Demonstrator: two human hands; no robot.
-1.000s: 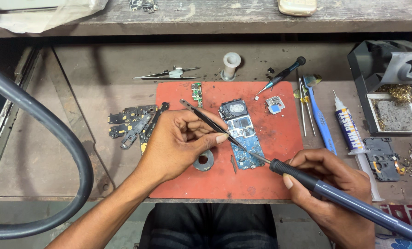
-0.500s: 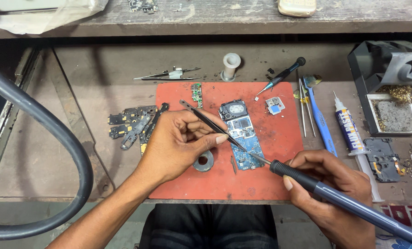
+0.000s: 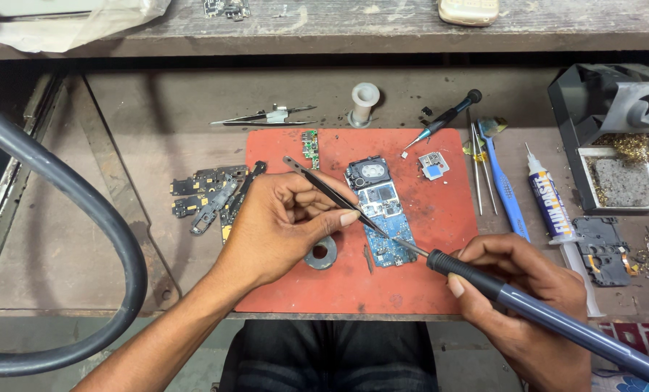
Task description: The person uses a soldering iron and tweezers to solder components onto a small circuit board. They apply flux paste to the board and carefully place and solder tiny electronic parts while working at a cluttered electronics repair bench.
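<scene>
I see the blue circuit board (image 3: 381,210) lying flat on the red mat (image 3: 419,283), roughly in the middle of it, with its camera end pointing away from me. It sits just beyond the fingertips of my left hand (image 3: 277,229) and up-left of my right hand (image 3: 517,290).

My left hand comes in from the lower left, palm down and resting on the mat. Its thumb and fingers are pinched closed around a pair of black tweezers (image 3: 324,190), which slant from upper left down to the right, so the tips land on the lower half of the board.

My right hand enters from the lower right with the fingers wrapped tightly around the dark grip of a soldering iron (image 3: 484,284). The iron's blue handle runs off toward the bottom right corner, and its thin metal tip reaches up-left to the board's lower right part, right by the tweezer tips. I cannot tell whether the two tips touch.

A metal ring (image 3: 321,254) lies on the mat just beside my left thumb. A screwdriver (image 3: 444,120) rests at the mat's far edge.
</scene>
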